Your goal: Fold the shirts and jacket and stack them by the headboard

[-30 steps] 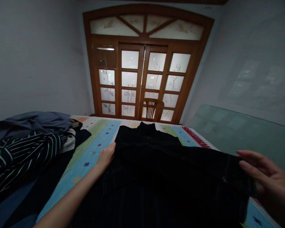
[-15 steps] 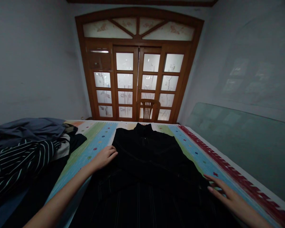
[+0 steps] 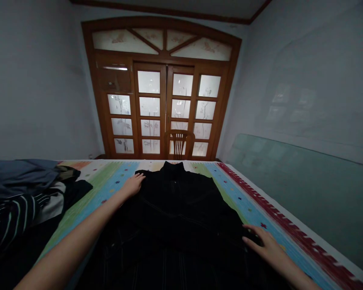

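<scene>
A black jacket (image 3: 175, 205) with a stand-up collar and pale stitching lies spread out, collar at the far end. My left hand (image 3: 133, 185) rests at its left shoulder, fingers stretched over the cloth edge. At the right sleeve edge, my right hand (image 3: 264, 241) touches the fabric with thumb and fingers apart. Neither hand visibly grips the cloth. The lower part of the jacket is dark and its hem cannot be made out.
A striped, colourful bedsheet (image 3: 109, 177) covers the bed under the jacket. Piled clothes, including a grey garment (image 3: 21, 175) and a black-and-white striped garment (image 3: 18, 211), lie at the left. A pale green headboard (image 3: 299, 181) stands at right. Beyond are a wooden chair (image 3: 179, 139) and glazed doors.
My left hand has moved up along the jacket's left edge to the shoulder. My right hand stays by the right sleeve. The view has shifted and tilted slightly.
</scene>
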Motion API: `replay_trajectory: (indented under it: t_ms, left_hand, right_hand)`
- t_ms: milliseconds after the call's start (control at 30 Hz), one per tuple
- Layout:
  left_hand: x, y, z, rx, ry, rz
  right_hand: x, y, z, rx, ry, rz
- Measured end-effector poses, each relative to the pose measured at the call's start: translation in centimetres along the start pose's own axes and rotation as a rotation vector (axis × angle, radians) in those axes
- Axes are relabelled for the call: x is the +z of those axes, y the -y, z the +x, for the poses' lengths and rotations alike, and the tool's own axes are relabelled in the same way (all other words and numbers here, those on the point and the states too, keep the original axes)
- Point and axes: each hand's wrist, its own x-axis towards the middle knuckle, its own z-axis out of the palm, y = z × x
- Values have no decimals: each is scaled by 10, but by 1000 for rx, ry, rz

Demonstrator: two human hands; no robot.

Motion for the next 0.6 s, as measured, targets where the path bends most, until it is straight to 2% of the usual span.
replay_trajectory:
  t_ms: [100,233,300,467,600]
  left_hand:
    - [4,12,9,-54,32,5]
    - [12,30,14,-157,69,2]
    - [18,37,15,-200,89,-2]
    - [28,44,15,-244,83,8]
    - [24,37,11,-276,35,35]
  right_hand:
    - [-8,5,0,46,34,-2]
    - [-21,10,-2,35,216,136]
    - [-24,13,-1,31,264,217]
    - [-30,32,7,14,206,364]
    - [-40,39,13,74,88,413]
